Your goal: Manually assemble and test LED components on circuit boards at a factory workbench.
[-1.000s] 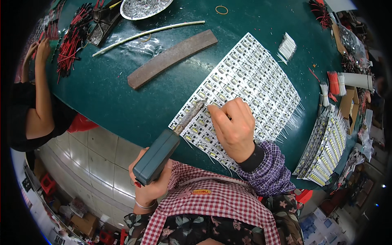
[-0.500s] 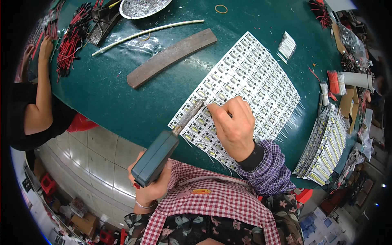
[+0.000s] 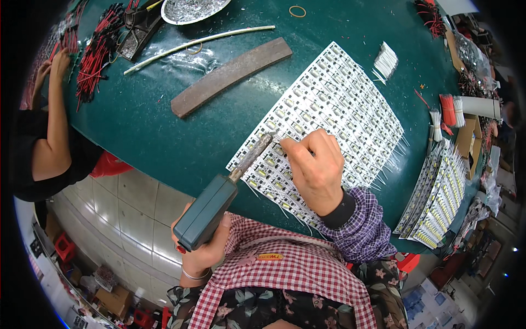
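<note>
My left hand [image 3: 212,248] is wrapped round the handle of a dark green soldering gun [image 3: 206,213]. Its long, crusted metal barrel points up and right, with the tip down at the left part of a white LED circuit board panel [image 3: 341,90]. Just right of that tip, my right hand [image 3: 319,171] rests over the panel, thumb and forefinger pinched on what looks like a thin white wire; its end is mostly hidden by the fingers. Rows of small components cover the panel, and white wires stick out past its near and right edges.
Beyond the panel lie a brown curved bar [image 3: 231,77], a pale rod [image 3: 200,48] and a bowl of metallic scraps [image 3: 194,11]. White wires [image 3: 386,60] lie at upper right, with stacked LED panels [image 3: 433,200] below. At left, a co-worker's arms [image 3: 55,120] reach toward red-black wires [image 3: 98,55].
My hands, the soldering gun and the panel have barely moved; the gun's body sits very slightly further left. The co-worker's hands have shifted a little.
</note>
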Motion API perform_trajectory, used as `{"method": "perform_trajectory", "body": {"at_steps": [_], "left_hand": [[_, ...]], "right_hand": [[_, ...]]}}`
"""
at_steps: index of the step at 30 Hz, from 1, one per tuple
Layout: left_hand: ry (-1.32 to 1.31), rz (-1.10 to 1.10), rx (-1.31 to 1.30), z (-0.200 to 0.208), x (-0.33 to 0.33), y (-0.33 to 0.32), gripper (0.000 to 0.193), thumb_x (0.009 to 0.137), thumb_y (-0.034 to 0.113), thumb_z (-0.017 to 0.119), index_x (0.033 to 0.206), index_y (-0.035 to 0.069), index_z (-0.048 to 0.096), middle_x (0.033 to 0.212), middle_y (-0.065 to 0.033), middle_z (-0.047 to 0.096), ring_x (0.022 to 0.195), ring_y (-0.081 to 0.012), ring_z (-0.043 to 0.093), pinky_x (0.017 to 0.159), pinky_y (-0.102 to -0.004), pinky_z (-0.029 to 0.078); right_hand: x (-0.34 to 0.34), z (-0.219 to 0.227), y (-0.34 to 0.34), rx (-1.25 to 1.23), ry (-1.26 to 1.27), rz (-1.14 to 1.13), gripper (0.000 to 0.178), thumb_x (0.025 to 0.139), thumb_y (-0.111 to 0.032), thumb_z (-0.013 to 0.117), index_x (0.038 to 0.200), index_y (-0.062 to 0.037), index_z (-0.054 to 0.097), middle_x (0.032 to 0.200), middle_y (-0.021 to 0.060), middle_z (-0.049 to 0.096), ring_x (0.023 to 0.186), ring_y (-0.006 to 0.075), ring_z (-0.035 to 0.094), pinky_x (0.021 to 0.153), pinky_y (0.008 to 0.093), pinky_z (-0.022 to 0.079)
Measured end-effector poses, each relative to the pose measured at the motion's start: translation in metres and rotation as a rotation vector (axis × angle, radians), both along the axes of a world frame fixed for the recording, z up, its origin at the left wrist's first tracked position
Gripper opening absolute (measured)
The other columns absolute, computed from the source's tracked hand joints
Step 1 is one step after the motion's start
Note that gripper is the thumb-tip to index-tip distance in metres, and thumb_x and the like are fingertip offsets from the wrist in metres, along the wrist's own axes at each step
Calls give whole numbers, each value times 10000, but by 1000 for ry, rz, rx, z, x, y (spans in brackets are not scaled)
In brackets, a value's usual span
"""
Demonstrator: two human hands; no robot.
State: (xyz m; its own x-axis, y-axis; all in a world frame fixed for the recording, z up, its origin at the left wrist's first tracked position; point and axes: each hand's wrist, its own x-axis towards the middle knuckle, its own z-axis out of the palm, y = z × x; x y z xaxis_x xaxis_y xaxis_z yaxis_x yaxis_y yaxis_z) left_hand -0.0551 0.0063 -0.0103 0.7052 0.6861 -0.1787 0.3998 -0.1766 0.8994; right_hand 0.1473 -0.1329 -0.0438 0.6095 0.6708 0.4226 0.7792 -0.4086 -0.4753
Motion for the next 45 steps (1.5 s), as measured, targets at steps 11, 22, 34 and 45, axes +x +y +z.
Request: {"method": "perform_trajectory", "body": {"at_steps": [11,22,34,45], "left_hand": [[15,-53,19,-1,0,2,199,729,9,737,918,-37,696,793,-126,662,622,-208,651,561,-286,500],[-5,5,-11,-2,-3,0,208,728,2,739,928,-36,698,807,-126,672,631,-204,658,569,-280,507],[0,-30,-2,-2,-3,1,213,722,-5,738,931,-25,702,810,-127,670,628,-202,653,577,-279,507],[18,-32,-28,-1,-4,1,217,728,-21,731,943,-40,701,833,-128,675,650,-200,656,589,-285,511]], "right_hand": [[0,-3,-1,22,21,-9,231,690,56,629,885,-64,661,716,46,407,666,203,462,604,332,357],[1,-2,0,-7,-46,2,246,709,25,613,940,-45,660,724,45,413,677,203,469,608,333,368],[-1,0,1,-20,-31,0,235,701,21,621,920,-59,648,718,44,399,660,199,456,593,326,367],[0,2,1,-18,-21,15,251,689,31,622,922,-59,648,716,44,402,656,199,458,589,329,373]]}}
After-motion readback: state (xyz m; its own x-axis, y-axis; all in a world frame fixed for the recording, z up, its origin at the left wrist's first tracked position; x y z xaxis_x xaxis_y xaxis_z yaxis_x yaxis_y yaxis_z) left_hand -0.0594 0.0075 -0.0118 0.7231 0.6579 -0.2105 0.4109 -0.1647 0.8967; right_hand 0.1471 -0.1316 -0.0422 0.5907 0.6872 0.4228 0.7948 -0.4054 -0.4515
